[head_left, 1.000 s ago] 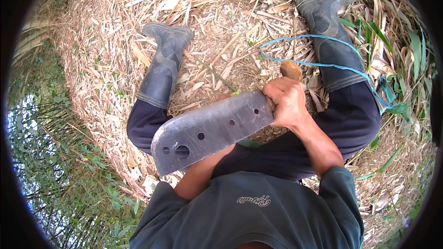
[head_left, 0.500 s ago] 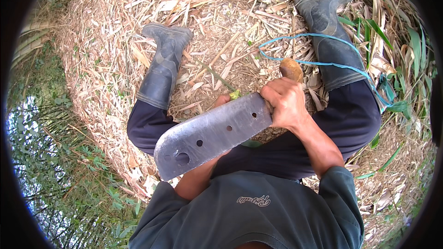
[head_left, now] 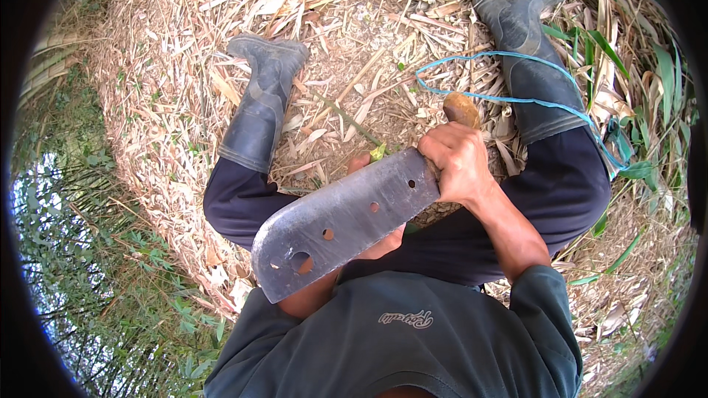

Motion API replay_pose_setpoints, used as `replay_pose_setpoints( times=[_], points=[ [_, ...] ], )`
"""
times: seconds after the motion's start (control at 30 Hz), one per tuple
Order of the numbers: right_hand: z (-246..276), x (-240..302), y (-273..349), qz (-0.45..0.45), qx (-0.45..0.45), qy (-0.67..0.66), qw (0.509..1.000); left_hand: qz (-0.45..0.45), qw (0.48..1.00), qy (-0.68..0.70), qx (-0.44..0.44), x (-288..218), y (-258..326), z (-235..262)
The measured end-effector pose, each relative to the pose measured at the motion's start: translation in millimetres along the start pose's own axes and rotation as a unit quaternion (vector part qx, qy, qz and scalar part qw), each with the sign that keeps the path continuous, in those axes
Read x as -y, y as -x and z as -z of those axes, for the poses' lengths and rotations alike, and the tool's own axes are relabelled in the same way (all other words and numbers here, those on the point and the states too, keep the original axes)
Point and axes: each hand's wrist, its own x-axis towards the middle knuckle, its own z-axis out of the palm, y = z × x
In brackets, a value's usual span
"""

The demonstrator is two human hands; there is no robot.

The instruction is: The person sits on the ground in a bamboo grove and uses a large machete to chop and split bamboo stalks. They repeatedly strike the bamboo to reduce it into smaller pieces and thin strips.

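My right hand (head_left: 462,160) is wrapped round the handle (head_left: 462,109) of a broad cleaver-like machete, and the handle's brown end sticks out beyond my fist. The dark steel blade (head_left: 346,214) slants down to the left across my lap, with a rounded tip and several holes along it. Behind the blade, my left hand (head_left: 382,246) is mostly hidden. One curled finger shows above the blade's upper edge, and part of the hand shows below. Beside that finger, a thin green stem (head_left: 345,116) with a small yellow-green leaf (head_left: 377,152) runs in behind the blade.
My legs are spread, in black rubber boots (head_left: 258,107). A blue cord (head_left: 509,99) loops over the right boot. Dry leaf litter (head_left: 169,103) covers the ground. Green leaves (head_left: 665,77) grow at the right, and denser plants (head_left: 110,265) at the lower left.
The blade has shifted slightly right, and its tip has dipped lower. More of my left hand shows beneath it. My legs and the cord have stayed nearly in place.
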Motion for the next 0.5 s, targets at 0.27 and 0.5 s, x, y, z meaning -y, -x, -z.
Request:
replay_pose_setpoints(
  times=[0.27, 0.5],
  points=[
    [-1, -8, -4, 0.014, -0.001, 0.024, 1.0, 0.206, 0.864, 0.458, 0.03, -3, -8, 9],
    [-1, -7, -13, 0.025, -0.012, 0.024, 0.999, 0.219, 0.898, 0.378, 0.048, -3, -8, 7]
  ],
)
